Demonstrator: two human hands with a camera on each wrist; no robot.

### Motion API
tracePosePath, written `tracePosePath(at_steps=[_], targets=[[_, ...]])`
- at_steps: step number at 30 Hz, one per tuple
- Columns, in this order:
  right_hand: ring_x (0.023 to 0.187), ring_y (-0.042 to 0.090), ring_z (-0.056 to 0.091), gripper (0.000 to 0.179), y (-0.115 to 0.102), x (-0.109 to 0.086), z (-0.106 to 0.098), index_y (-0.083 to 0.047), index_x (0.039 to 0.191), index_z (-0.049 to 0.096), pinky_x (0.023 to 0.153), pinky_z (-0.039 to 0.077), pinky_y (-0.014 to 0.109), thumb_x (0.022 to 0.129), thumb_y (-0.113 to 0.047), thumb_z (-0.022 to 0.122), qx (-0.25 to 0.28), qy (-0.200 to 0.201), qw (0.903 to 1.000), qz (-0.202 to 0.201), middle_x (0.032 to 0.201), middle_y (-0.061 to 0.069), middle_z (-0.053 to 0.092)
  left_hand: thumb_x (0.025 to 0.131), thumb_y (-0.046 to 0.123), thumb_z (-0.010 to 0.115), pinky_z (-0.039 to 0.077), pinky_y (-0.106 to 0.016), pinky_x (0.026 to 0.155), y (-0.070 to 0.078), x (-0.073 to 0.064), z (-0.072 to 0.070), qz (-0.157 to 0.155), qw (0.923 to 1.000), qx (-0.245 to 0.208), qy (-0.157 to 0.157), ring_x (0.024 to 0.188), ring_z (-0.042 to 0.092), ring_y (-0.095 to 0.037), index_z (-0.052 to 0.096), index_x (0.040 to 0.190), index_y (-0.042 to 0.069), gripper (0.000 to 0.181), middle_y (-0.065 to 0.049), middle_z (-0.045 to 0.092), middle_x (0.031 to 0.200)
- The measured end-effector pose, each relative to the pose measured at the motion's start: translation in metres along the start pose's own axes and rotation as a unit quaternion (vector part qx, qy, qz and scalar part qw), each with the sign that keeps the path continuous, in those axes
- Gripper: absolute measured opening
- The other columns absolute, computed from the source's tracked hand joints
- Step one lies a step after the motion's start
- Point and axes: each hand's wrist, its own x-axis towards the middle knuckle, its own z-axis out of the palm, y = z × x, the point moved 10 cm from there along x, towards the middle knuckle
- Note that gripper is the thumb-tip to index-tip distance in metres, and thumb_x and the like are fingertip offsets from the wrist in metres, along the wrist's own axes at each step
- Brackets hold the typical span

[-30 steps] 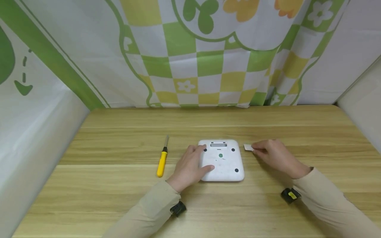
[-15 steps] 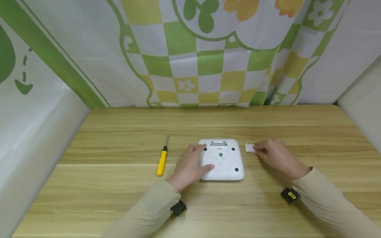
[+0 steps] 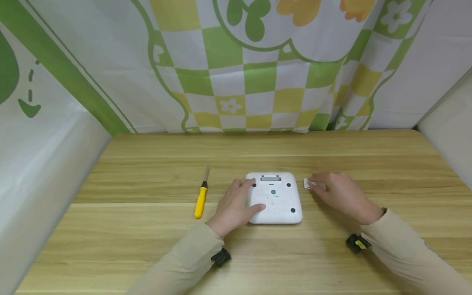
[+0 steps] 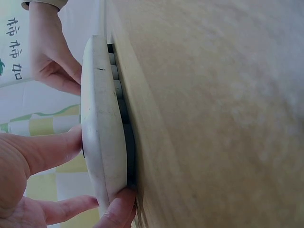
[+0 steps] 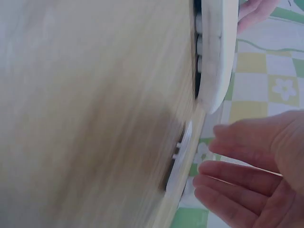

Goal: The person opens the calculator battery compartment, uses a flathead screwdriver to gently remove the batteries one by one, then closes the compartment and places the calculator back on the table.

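Note:
A white calculator (image 3: 278,213) lies face down on the table, its grey and dark keys showing underneath in the left wrist view. At its far end the battery compartment (image 3: 271,179) is uncovered. My left hand (image 3: 234,207) holds the calculator's left side, thumb and a finger on the back and another finger curled at the edge. To the right, a small white battery cover (image 5: 179,161) lies flat on the table. Over it hovers my right hand (image 3: 341,194), which partly hides it in the head view; in the right wrist view its relaxed fingers (image 5: 228,190) are apart from the cover.
A yellow-handled screwdriver (image 3: 200,201) lies left of the calculator, tip pointing away. The wooden table (image 3: 147,237) meets a green and yellow checked curtain (image 3: 258,94) at its back edge.
My right hand has set the battery cover down, shifted slightly right, and let go of it, its fingertips moving left over it. The left hand and calculator stay in place.

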Motion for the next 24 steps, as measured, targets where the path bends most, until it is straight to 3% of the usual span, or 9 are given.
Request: tracePosePath(at_steps=[6, 10, 15, 24], targets=[[0.101, 0.032, 0.067, 0.025, -0.017, -0.003, 0.004, 0.001, 0.108, 0.069, 0.085, 0.054, 0.046, 0.088, -0.013, 0.069, 0.033, 0.004, 0.9984, -0.045, 0.11, 0.019, 0.069, 0.083, 0.026, 0.075, 0.044, -0.047, 0.096, 0.0, 0.0, 0.0, 0.004, 1.0, 0.001, 0.002, 0.112, 0.051, -0.033, 0.046, 0.14, 0.005, 0.067, -0.021, 0.047, 0.132], [0.11, 0.029, 0.063, 0.037, -0.023, -0.005, 0.011, -0.002, 0.12, 0.064, 0.09, 0.051, 0.045, 0.089, -0.021, 0.069, 0.051, -0.019, 0.9975, -0.045, 0.12, 0.017, 0.065, 0.083, 0.025, 0.075, 0.043, -0.047, 0.097, 0.0, 0.0, 0.0, 0.003, 1.0, -0.001, 0.001, 0.112, 0.051, -0.033, 0.046, 0.14, 0.005, 0.067, -0.021, 0.047, 0.133], [0.123, 0.037, 0.053, 0.057, -0.03, -0.007, 0.023, -0.004, 0.136, 0.052, 0.097, 0.046, 0.05, 0.089, -0.032, 0.068, 0.054, -0.063, 0.9955, -0.045, 0.137, 0.023, 0.051, 0.084, 0.025, 0.075, 0.043, -0.047, 0.097, -0.001, 0.001, 0.001, 0.001, 1.0, -0.005, -0.002, 0.113, 0.051, -0.032, 0.046, 0.14, 0.005, 0.066, -0.02, 0.047, 0.134], [0.129, 0.041, 0.045, 0.066, -0.038, -0.01, 0.032, -0.008, 0.142, 0.045, 0.099, 0.043, 0.054, 0.089, -0.04, 0.066, 0.06, -0.088, 0.993, -0.05, 0.146, 0.026, 0.038, 0.084, 0.026, 0.074, 0.043, -0.048, 0.097, 0.0, 0.001, 0.001, 0.006, 1.0, -0.001, -0.004, 0.114, 0.051, -0.033, 0.046, 0.14, 0.005, 0.066, -0.02, 0.047, 0.134]])
